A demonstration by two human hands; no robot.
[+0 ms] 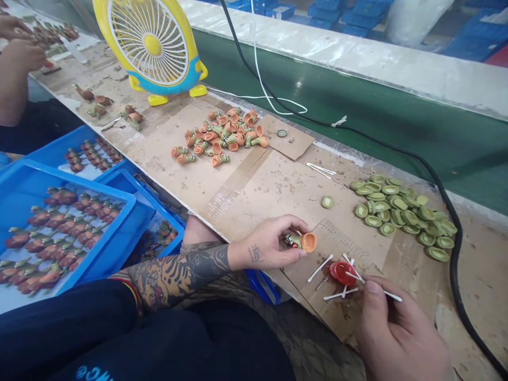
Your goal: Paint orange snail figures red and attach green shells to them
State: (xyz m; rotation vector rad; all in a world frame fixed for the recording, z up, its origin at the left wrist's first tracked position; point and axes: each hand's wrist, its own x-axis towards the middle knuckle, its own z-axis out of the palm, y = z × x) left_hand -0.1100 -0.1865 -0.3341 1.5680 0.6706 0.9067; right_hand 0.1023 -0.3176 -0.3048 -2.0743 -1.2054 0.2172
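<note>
Figurine (pixel 300 242): long axis sideways, orange mouth (pixel 309 243) rightward | left grip (pixel 273 243): holding this one | right grip (pixel 399 328): pinching one swab (pixel 392 295) | red cup (pixel 338 272): one

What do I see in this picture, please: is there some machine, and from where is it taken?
There is no robot; a person works with two bare hands. The camera is worn on the head and looks forward and down. The left hand holds a small orange-and-green piece. The right hand holds a cotton swab, its tip at a red dish. On the cardboard-covered table lie a pile of similar pieces, many green pieces and more swabs. A yellow fan stands behind. Another person's hands show at upper left.
</note>
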